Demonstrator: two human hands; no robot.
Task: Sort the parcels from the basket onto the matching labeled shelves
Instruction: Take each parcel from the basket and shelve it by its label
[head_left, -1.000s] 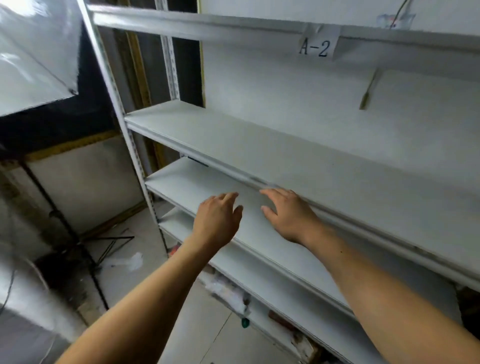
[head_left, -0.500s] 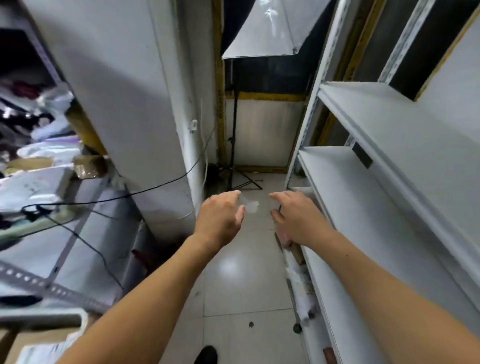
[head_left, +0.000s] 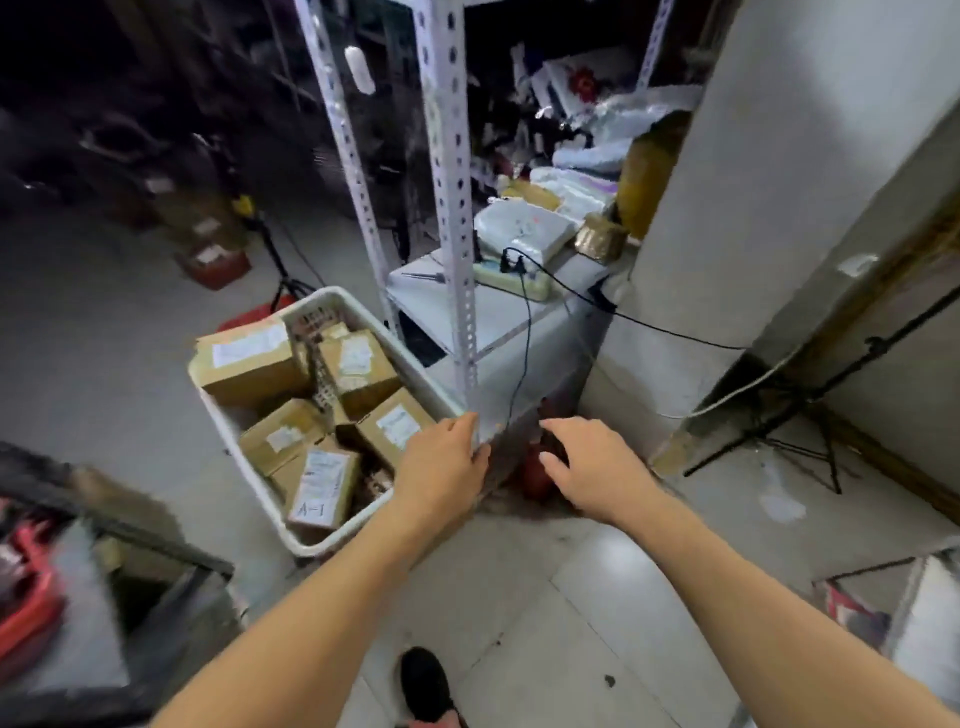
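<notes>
Shelf frame (head_left: 457, 218): a perforated post stood at 12 o'clock, right behind the hands; a reach for a box could have knocked knuckles on its edge.
Basket (head_left: 244, 431): sat on the floor at 10 o'clock, heaped with boxes; pulling one from below might have tipped the others over the rim.
Cable (head_left: 524, 332): hung off the shelf near the right hand and could have snagged a wrist.
Labelled box (head_left: 319, 488): marked A-1, nearest the person; a misread, blurred label risked the wrong shelf.
Left hand (head_left: 441, 467): empty, fingers loose, over the basket's near corner.
Right hand (head_left: 592, 467): empty, spread wide.
</notes>
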